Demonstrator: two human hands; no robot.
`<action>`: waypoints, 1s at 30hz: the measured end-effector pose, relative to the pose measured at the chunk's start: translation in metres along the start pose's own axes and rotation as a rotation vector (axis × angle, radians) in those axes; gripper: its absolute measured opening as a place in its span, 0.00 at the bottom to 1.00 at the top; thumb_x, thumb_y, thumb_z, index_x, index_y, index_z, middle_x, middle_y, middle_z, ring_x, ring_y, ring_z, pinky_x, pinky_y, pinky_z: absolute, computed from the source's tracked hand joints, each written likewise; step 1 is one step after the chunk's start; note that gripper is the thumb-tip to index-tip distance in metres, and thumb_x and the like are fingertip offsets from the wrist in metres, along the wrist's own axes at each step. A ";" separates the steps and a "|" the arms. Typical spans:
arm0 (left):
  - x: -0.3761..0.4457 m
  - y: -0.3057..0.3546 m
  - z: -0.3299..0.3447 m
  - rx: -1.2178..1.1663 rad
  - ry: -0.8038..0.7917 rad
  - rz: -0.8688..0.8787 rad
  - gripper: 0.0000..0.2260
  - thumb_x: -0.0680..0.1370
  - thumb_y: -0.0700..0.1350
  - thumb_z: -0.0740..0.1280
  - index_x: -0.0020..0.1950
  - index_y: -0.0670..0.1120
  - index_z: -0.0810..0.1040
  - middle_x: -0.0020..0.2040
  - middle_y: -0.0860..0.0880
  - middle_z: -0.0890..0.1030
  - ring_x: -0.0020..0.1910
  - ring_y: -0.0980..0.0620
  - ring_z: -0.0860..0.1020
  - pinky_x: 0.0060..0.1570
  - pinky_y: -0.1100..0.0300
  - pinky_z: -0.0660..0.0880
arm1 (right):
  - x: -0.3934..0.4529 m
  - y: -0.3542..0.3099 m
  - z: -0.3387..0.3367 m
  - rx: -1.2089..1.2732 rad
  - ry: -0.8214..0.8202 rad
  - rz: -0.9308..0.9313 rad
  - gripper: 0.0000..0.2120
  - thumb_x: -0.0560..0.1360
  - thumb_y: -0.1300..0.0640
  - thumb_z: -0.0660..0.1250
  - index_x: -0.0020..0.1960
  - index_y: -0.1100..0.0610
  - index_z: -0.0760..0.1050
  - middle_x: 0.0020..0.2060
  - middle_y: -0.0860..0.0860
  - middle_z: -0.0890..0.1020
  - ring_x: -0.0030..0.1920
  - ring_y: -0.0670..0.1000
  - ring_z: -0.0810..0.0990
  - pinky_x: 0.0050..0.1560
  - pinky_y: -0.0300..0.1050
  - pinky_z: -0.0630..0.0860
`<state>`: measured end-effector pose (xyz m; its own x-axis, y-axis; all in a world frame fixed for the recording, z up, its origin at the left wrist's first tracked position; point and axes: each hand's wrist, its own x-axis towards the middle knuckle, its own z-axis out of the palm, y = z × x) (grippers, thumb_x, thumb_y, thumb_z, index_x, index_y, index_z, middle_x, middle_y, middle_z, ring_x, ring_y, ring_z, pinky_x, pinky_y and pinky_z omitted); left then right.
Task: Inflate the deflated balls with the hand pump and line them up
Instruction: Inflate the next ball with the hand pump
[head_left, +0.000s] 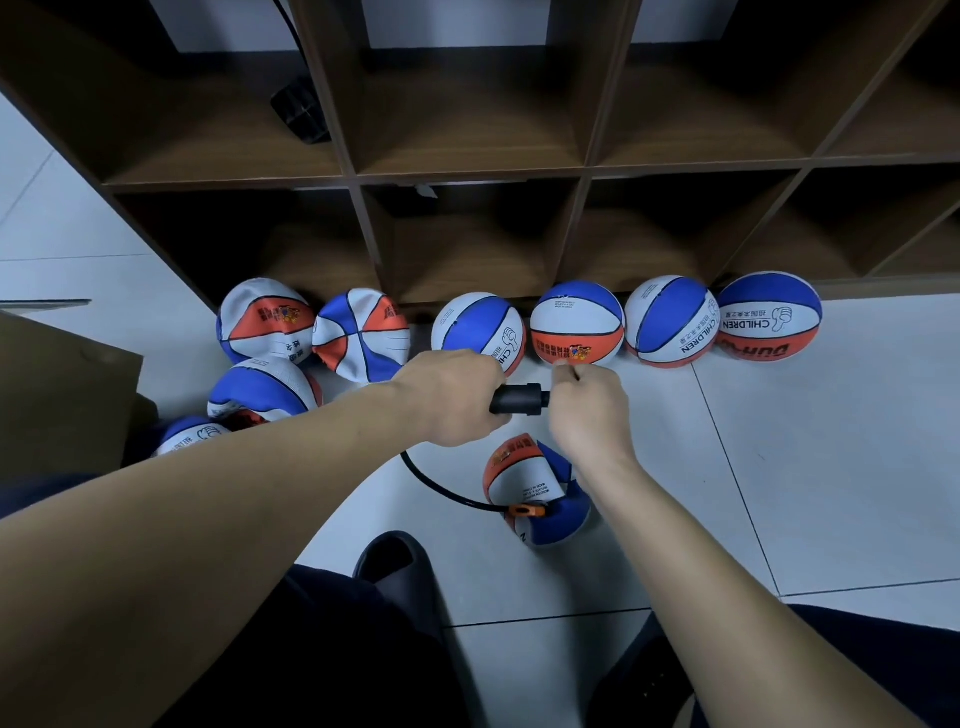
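A black hand pump (519, 399) lies level between my hands. My left hand (449, 397) grips its barrel and my right hand (589, 402) grips its handle end. A black hose (431, 480) curves down from the pump to an orange connector (527, 511) plugged into a partly limp blue, white and orange ball (540, 491) on the floor below my hands. Several round balls (576, 325) stand in a row against the shelf foot. Several crumpled, deflated balls (363, 335) lie at the left.
A dark wooden cubby shelf (467, 171) fills the back, with a black object (301, 111) in an upper cubby. A cardboard box (62, 395) stands at the left. My dark slipper (395, 566) and trouser legs are at the bottom. The floor is pale tile (805, 467).
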<state>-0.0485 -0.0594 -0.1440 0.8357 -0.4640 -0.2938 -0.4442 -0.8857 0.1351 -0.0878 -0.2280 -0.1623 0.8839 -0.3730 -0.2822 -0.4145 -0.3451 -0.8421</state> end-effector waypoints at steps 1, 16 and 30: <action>0.000 0.001 0.000 0.005 0.002 0.008 0.14 0.81 0.58 0.66 0.41 0.52 0.75 0.35 0.52 0.78 0.35 0.50 0.78 0.36 0.54 0.77 | -0.002 -0.001 0.002 0.003 -0.013 -0.002 0.18 0.86 0.52 0.60 0.39 0.57 0.71 0.36 0.52 0.77 0.36 0.53 0.74 0.37 0.47 0.70; -0.001 -0.020 -0.004 0.012 -0.045 -0.048 0.14 0.80 0.60 0.68 0.42 0.52 0.76 0.38 0.52 0.79 0.39 0.50 0.79 0.37 0.54 0.77 | 0.035 0.013 -0.050 0.060 -0.038 0.152 0.19 0.82 0.52 0.67 0.37 0.52 0.63 0.29 0.50 0.65 0.31 0.54 0.61 0.32 0.44 0.58; 0.000 -0.012 -0.001 0.010 0.026 -0.033 0.14 0.82 0.60 0.65 0.43 0.52 0.77 0.37 0.52 0.80 0.38 0.48 0.80 0.38 0.52 0.79 | 0.017 0.006 -0.019 0.019 0.112 -0.008 0.22 0.85 0.55 0.62 0.32 0.56 0.64 0.31 0.52 0.71 0.35 0.56 0.69 0.40 0.51 0.68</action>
<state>-0.0430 -0.0493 -0.1447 0.8583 -0.4345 -0.2729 -0.4191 -0.9005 0.1157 -0.0792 -0.2530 -0.1636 0.8570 -0.4643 -0.2234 -0.4025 -0.3324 -0.8530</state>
